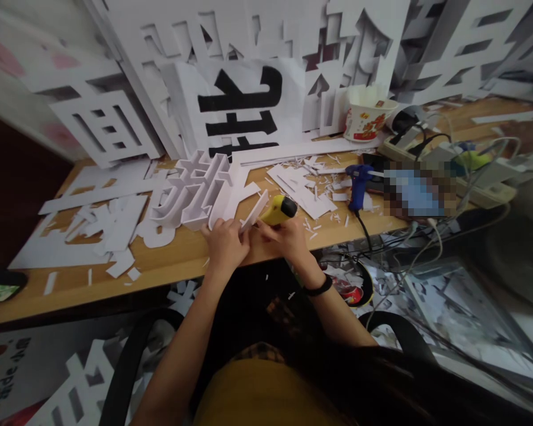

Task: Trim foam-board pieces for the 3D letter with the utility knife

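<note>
My left hand [226,245] is closed at the front of the table, its fingers pinching a thin white strip [255,208] that stands on edge. Under and behind it lies a flat white cut-out piece [236,192]. In my right hand [288,236] is a yellow glue gun [273,212] with a black back end; its front points left, close to the strip, and my fingers hide its handle. Just left of my left hand sits a white raised-wall character [193,186], built from thin upright strips.
A blue glue gun [357,182] with a cord stands right, near a blurred-out screen [420,189] and cables. Behind are a paper cup [364,118] and a sheet with a black character [240,100]. White scraps [93,225] litter the table; a bin [350,278] stands below. Another person's hand [530,133] is far right.
</note>
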Motion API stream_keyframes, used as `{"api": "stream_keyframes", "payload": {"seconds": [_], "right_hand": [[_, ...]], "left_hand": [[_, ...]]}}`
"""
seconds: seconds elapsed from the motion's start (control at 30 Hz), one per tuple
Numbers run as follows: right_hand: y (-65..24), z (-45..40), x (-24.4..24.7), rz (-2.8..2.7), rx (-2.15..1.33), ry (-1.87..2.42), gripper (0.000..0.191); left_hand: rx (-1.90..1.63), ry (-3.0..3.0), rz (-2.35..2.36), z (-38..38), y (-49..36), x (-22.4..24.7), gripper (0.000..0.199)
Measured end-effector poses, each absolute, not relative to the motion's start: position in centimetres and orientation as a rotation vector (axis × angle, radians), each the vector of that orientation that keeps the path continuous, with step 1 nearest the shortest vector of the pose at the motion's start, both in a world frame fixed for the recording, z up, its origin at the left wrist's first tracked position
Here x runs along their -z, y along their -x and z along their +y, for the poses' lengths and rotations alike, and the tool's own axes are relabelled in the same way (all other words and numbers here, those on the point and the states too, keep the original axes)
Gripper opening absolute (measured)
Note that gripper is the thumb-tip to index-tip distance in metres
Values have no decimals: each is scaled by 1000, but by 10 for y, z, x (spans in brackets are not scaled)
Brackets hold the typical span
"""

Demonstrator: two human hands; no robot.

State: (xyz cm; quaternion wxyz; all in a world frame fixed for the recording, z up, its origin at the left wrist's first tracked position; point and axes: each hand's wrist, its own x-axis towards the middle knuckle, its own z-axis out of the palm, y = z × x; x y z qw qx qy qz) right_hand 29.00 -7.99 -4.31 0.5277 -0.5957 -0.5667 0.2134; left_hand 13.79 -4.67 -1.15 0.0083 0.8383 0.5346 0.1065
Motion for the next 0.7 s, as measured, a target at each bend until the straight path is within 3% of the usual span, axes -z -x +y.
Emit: {"api": "stream_keyframes", "payload": {"seconds": [0.7], "right_hand": [[-288, -75, 34, -1370, -528, 1423, 38]], "left_hand": [[-380, -2589, 1645, -45, -137, 15, 17]]}}
